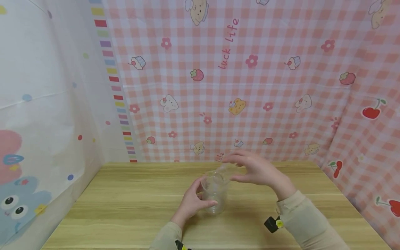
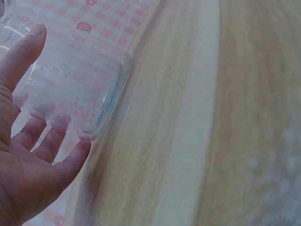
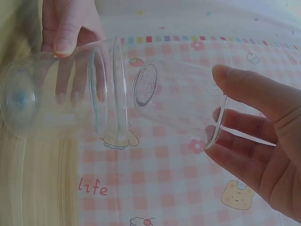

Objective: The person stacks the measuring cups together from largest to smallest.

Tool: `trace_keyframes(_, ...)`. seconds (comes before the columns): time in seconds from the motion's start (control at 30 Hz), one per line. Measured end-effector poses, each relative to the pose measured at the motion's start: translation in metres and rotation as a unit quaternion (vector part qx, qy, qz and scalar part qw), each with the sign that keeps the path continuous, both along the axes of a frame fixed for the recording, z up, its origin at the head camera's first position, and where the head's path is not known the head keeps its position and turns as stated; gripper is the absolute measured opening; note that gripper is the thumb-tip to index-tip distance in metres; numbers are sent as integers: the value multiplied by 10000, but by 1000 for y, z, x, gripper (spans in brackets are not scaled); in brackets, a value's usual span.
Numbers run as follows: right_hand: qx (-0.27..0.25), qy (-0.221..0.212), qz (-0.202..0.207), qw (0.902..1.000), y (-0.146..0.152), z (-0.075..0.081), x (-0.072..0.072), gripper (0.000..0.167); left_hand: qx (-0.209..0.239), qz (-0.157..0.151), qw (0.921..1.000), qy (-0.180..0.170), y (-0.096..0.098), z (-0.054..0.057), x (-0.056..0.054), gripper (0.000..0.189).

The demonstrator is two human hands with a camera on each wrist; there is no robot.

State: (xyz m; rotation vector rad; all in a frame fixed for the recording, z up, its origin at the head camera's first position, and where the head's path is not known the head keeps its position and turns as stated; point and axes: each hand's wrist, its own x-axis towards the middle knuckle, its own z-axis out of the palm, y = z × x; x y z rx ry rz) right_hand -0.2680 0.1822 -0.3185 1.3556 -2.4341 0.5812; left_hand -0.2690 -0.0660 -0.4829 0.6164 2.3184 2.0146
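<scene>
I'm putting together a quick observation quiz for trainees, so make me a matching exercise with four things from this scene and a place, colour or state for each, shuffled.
Things
1. Left hand
2. Right hand
3. Table
4. Checked cloth

Places, colours, states
A. Holds the upper cup at its rim
B. Pink and white, behind the far edge
C. Holds the lower cup round its side
D. Wood-grained, beneath both cups

Right pairs: 1-C, 2-A, 3-D, 4-B
</scene>
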Motion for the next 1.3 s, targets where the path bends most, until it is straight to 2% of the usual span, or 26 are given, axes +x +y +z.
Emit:
trace_keyframes(0.67, 269, -99, -90, 9995, -10, -11, -4, 50, -27, 22, 10000, 9, 0, 1, 2, 90)
trace_keyframes(0.97, 464, 197, -174, 9986, -16, -15, -4, 49, 68, 28, 10000, -42, 1, -2, 0, 89)
trace_keyframes(1.13, 539, 194, -243, 9981, -19, -18, -4, 50, 95, 22, 10000, -18, 1, -2, -1, 89)
trace_keyframes(1.2, 546, 189, -262, 9980, -20, -19, -4, 50, 113, 5, 9999, -2, 1, 3, 2, 87)
trace_keyframes(1.3, 575, 231, -275, 9977, -21, -21, -5, 50, 105, 0, 9999, 28, 1, 3, 3, 87)
